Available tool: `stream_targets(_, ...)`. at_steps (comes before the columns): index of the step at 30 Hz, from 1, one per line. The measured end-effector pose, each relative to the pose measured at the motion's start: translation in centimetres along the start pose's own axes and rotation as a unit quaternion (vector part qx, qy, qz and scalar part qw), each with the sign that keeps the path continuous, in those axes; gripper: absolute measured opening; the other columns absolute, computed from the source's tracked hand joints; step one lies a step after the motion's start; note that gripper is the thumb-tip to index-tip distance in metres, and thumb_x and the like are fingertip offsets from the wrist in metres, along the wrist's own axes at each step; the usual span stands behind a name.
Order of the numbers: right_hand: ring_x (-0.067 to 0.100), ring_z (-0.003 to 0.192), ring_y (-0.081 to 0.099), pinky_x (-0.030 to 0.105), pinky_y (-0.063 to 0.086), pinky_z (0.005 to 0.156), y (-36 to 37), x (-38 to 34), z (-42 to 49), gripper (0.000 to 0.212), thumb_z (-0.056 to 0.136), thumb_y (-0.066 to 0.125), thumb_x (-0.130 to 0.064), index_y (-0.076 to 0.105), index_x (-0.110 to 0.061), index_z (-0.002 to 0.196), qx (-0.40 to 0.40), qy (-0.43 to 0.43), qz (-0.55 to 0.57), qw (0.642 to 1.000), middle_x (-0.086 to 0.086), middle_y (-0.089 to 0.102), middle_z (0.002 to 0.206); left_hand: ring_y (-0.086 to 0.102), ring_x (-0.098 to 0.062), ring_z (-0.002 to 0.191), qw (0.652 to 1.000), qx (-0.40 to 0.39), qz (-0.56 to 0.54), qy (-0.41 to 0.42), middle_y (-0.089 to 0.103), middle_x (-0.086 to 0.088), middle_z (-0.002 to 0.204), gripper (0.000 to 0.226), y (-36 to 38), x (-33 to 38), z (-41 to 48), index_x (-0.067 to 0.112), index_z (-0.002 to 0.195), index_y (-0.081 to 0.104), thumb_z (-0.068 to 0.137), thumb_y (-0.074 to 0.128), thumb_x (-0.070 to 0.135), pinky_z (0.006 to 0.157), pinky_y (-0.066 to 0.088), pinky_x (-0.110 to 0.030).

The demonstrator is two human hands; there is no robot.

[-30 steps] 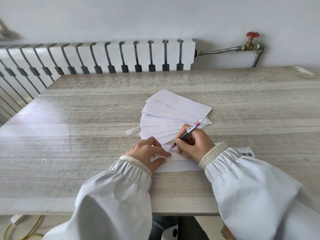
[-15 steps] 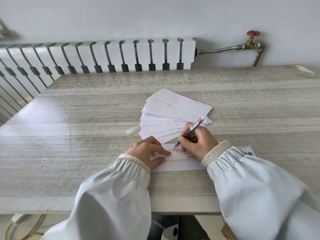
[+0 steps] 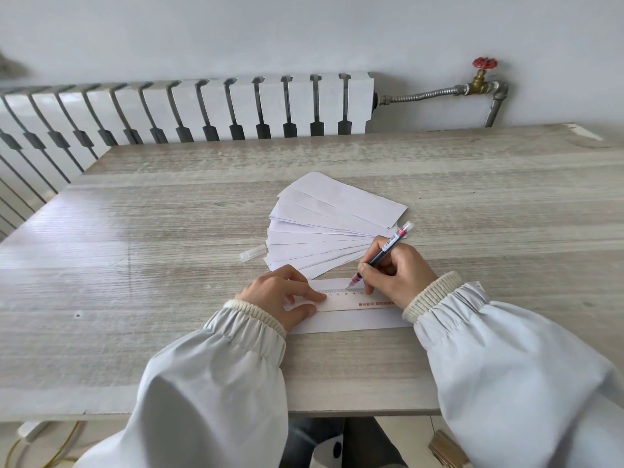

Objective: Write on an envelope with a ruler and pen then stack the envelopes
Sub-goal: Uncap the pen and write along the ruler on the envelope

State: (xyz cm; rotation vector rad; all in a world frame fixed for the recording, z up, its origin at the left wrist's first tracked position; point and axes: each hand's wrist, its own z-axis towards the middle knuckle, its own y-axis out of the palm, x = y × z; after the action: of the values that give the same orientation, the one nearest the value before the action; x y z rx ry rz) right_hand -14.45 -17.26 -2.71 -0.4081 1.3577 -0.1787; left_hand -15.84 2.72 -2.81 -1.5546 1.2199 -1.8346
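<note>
A white envelope (image 3: 351, 322) lies flat near the table's front edge. A clear ruler (image 3: 354, 300) with red print rests across its upper part. My left hand (image 3: 280, 295) presses the ruler's left end down with fingers spread. My right hand (image 3: 398, 271) grips a red pen (image 3: 385, 249), its tip touching the envelope at the ruler's top edge. A fan of several white envelopes (image 3: 331, 228) lies just behind. The ruler's right end is hidden under my right wrist.
A clear pen cap (image 3: 253, 253) lies left of the fanned envelopes. The wooden table (image 3: 135, 265) reaches to a white radiator (image 3: 189, 106) at the back, with a pipe and red valve (image 3: 484, 64) at the right wall.
My right hand has slid to the right along the ruler's edge with the pen tip on the envelope. My left hand stays on the ruler.
</note>
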Motion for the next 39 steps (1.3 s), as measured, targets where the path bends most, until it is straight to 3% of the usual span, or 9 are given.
stream_targets(3, 0.004, 0.044, 0.054, 0.01, 0.044, 0.05, -0.5, 0.2, -0.1, 0.025, 0.081, 0.056, 0.002, 0.05, -0.014, 0.064, 0.001, 0.007, -0.002, 1.0, -0.014, 0.06, 0.04, 0.043, 0.009, 0.065, 1.0, 0.0, -0.002, 0.001, 0.044, 0.027, 0.078, 0.018, 0.0, -0.1, 0.0, 0.035, 0.093, 0.07, 0.077, 0.066, 0.028, 0.074, 0.044, -0.022)
stream_targets(11, 0.016, 0.051, 0.057, 0.019, 0.046, 0.054, -1.1, 0.3, -0.4, 0.027, 0.082, 0.055, 0.0, 0.049, -0.018, 0.063, 0.0, 0.002, -0.015, 1.0, 0.0, 0.059, 0.051, 0.043, 0.009, 0.064, 1.0, 0.008, -0.001, 0.001, 0.044, 0.027, 0.078, 0.017, 0.1, 0.2, 0.0, 0.033, 0.091, 0.07, 0.077, 0.067, 0.025, 0.073, 0.045, -0.024)
stream_targets(19, 0.005, 0.047, 0.058, 0.013, 0.047, 0.052, -1.1, 0.5, -0.4, 0.027, 0.082, 0.056, 0.002, 0.05, -0.017, 0.063, 0.002, 0.002, -0.004, 1.0, -0.008, 0.059, 0.048, 0.048, -0.007, 0.072, 0.999, -0.014, 0.036, 0.018, 0.046, 0.012, 0.088, 0.023, 0.3, 1.8, 0.4, 0.031, 0.101, 0.065, 0.08, 0.061, 0.023, 0.08, 0.05, -0.03)
stream_targets(25, 0.011, 0.049, 0.059, 0.018, 0.05, 0.055, -1.2, 0.5, -0.3, 0.025, 0.081, 0.056, 0.002, 0.05, -0.016, 0.064, 0.0, 0.007, 0.0, 1.0, -0.007, 0.062, 0.053, 0.046, -0.006, 0.076, 0.997, -0.05, 0.058, 0.024, 0.042, 0.014, 0.09, 0.026, 1.1, 3.4, 1.0, 0.037, 0.107, 0.061, 0.082, 0.057, 0.027, 0.085, 0.05, -0.037)
stream_targets(31, 0.014, 0.05, 0.06, 0.02, 0.05, 0.056, -1.1, 0.5, -0.3, 0.024, 0.081, 0.056, 0.002, 0.049, -0.015, 0.065, 0.003, 0.007, 0.001, 1.0, -0.005, 0.063, 0.052, 0.043, -0.001, 0.074, 0.997, -0.031, 0.068, 0.036, 0.041, 0.016, 0.087, 0.027, 1.9, 3.7, 1.2, 0.042, 0.107, 0.06, 0.084, 0.055, 0.029, 0.071, 0.038, -0.02)
stream_targets(34, 0.014, 0.05, 0.059, 0.02, 0.049, 0.055, -1.1, 0.5, -0.3, 0.025, 0.081, 0.057, 0.002, 0.049, -0.015, 0.064, 0.004, 0.01, -0.003, 1.0, -0.009, 0.061, 0.05, 0.043, -0.001, 0.064, 0.999, -0.029, 0.033, 0.028, 0.038, 0.016, 0.075, 0.026, 2.1, 3.5, 1.4, 0.035, 0.105, 0.064, 0.083, 0.058, 0.023, 0.073, 0.044, -0.02)
stream_targets(37, 0.016, 0.051, 0.058, 0.019, 0.048, 0.054, -1.2, 0.4, -0.3, 0.025, 0.081, 0.056, 0.001, 0.049, -0.016, 0.065, -0.002, 0.009, -0.01, 1.0, 0.002, 0.061, 0.055, 0.039, 0.008, 0.054, 0.999, -0.019, 0.029, 0.022, 0.036, 0.019, 0.069, 0.025, 2.3, 3.3, 1.6, 0.038, 0.102, 0.065, 0.082, 0.058, 0.024, 0.056, 0.031, -0.008)
stream_targets(39, 0.015, 0.05, 0.058, 0.019, 0.048, 0.054, -1.2, 0.3, -0.3, 0.025, 0.081, 0.056, 0.001, 0.049, -0.016, 0.064, -0.003, 0.006, -0.014, 1.0, 0.003, 0.061, 0.055, 0.038, 0.009, 0.053, 0.999, -0.018, 0.023, 0.019, 0.036, 0.019, 0.068, 0.024, 2.3, 3.2, 1.6, 0.038, 0.102, 0.065, 0.083, 0.058, 0.025, 0.057, 0.029, -0.008)
